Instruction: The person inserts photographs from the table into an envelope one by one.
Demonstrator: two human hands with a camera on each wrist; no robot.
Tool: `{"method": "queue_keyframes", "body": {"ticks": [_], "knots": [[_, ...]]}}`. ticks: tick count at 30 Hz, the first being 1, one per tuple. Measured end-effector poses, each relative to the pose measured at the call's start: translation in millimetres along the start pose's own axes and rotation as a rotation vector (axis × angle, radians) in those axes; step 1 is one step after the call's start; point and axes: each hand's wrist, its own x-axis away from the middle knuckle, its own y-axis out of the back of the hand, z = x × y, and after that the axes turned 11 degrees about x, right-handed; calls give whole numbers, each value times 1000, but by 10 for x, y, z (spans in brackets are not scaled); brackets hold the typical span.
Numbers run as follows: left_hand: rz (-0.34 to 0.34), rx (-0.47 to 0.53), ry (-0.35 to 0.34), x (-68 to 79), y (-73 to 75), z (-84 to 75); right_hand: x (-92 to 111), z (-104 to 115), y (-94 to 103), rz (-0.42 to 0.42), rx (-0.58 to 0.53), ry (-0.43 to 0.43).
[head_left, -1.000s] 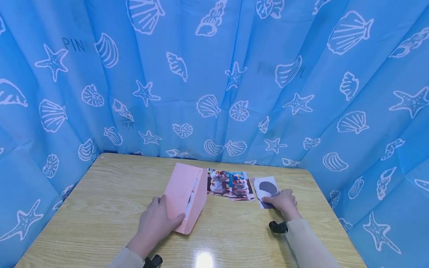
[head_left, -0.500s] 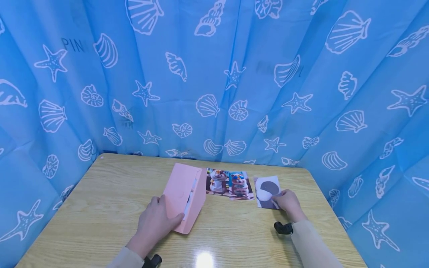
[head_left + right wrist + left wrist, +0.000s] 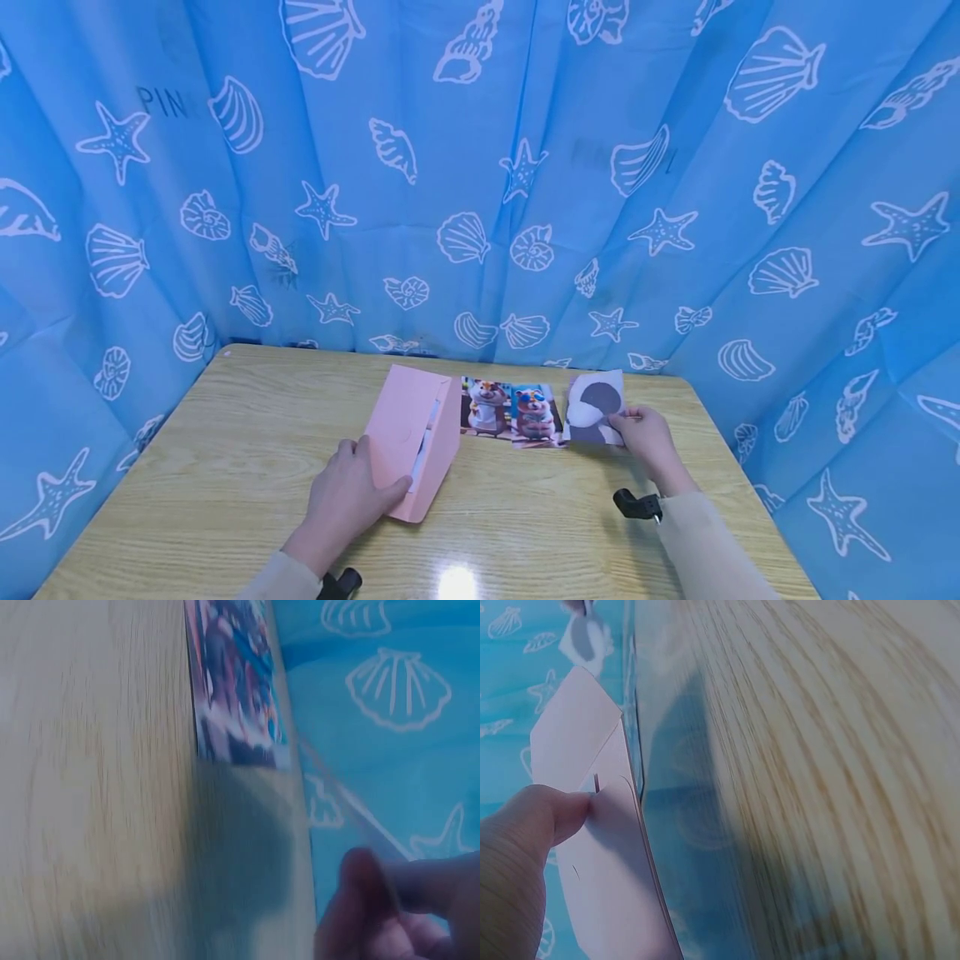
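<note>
Our left grip (image 3: 347,493) clasps while our right grip (image 3: 649,442) pinches farther forward.
Our left arm (image 3: 283,580) comes in from the lower left, pale-sleeved, with the left wrist (image 3: 303,553) bare and the back of that grip facing up; its thumb (image 3: 562,816) stands apart from the fingers, tip pressing down. We extend our right arm (image 3: 708,546) from the lower right, slanting inward, sleeve pale too, right wrist (image 3: 679,482) bare, thumb and fingertips meeting.

Worktop (image 3: 247,450): wood-grained, smooth, glossy enough to shine brightly. Pink envelope (image 3: 400,421): smooth, matt paper. Photos (image 3: 489,410) and sheet (image 3: 587,410): thin, smooth paper. Curtain (image 3: 420,83): smooth, creased sheeting, cloth or plastic uncertain. Right sleeve (image 3: 708,537): matt cloth. Wrist mount (image 3: 637,505): dark, smooth plastic.
</note>
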Motion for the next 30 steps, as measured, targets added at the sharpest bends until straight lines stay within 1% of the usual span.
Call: {"method": "queue_keyframes", "body": {"ticks": [3, 5, 9, 16, 23, 30], "knots": [[3, -7, 3, -4, -9, -1, 26, 86, -51, -36, -35, 40], [4, -9, 4, -7, -12, -4, 42, 141, -93, -41, -67, 63], [5, -10, 13, -15, -16, -7, 98, 258, -179, -17, -134, 104], [4, -7, 5, -19, -16, -4, 193, 485, -328, 43, -222, 135], [8, 5, 1, -11, -10, -14, 296, 686, -487, 68, -233, 158], [15, 6, 12, -12, -12, -22, 377, 814, -647, 91, -270, 188]]}}
